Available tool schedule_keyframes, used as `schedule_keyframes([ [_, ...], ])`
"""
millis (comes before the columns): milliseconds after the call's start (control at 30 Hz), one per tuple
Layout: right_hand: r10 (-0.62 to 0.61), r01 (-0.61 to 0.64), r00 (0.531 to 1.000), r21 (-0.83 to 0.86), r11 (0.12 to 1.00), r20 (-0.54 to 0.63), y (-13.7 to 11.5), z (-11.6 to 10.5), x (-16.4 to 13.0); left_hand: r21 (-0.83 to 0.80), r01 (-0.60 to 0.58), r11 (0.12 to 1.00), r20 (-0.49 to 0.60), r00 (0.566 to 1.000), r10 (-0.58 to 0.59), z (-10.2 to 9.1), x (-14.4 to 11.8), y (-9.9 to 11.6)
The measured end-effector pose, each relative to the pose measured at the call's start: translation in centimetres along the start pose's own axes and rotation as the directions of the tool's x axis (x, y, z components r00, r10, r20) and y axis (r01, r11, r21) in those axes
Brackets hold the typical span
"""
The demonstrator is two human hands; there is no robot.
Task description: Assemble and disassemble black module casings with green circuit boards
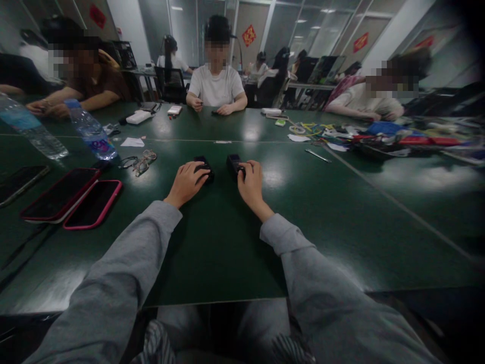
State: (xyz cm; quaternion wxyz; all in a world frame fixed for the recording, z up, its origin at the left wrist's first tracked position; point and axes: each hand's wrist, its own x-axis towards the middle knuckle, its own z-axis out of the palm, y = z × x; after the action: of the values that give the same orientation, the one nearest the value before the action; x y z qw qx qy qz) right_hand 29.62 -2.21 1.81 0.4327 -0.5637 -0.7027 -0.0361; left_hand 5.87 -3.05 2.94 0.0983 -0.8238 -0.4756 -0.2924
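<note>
My left hand [187,182] lies over a small black device [211,175] on the table, its fingers bent across the top and far side. Beside it, to the right, a second black box-shaped device [232,163] with what looks like a small dark screen sits under my right hand [252,182]. The fingers of that hand curl over the device's near right edge, thumb side inward. Both devices rest on the green tabletop [223,253], a short gap apart. My palms and fingers hide much of each one, so their exact kind cannot be made out.
At left lie phones [93,205], a pair of glasses [144,163] and two water bottles [93,131]. A pen-like stick [318,155] lies right of my hands. Cables and tools [409,139] are heaped at far right. Several people [216,86] sit around the table.
</note>
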Motion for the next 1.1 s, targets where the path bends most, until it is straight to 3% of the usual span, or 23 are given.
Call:
schedule_keyframes([
  [233,0.017,-0.016,0.998,-0.010,1.000,0.065,0.60,0.96,-0.39,-0.008,0.012,1.000,-0.040,0.999,-0.012,-0.13,-0.05,-0.34],
  [400,0.023,-0.023,0.997,0.000,1.000,0.072,0.34,0.78,-0.41,0.001,-0.002,1.000,0.002,1.000,0.002,-0.18,-0.05,-0.15],
  [1100,-0.077,0.080,0.982,-0.010,0.997,0.173,0.32,0.95,-0.72,-0.015,0.001,1.000,-0.026,1.000,-0.001,-0.24,0.04,-0.07],
])
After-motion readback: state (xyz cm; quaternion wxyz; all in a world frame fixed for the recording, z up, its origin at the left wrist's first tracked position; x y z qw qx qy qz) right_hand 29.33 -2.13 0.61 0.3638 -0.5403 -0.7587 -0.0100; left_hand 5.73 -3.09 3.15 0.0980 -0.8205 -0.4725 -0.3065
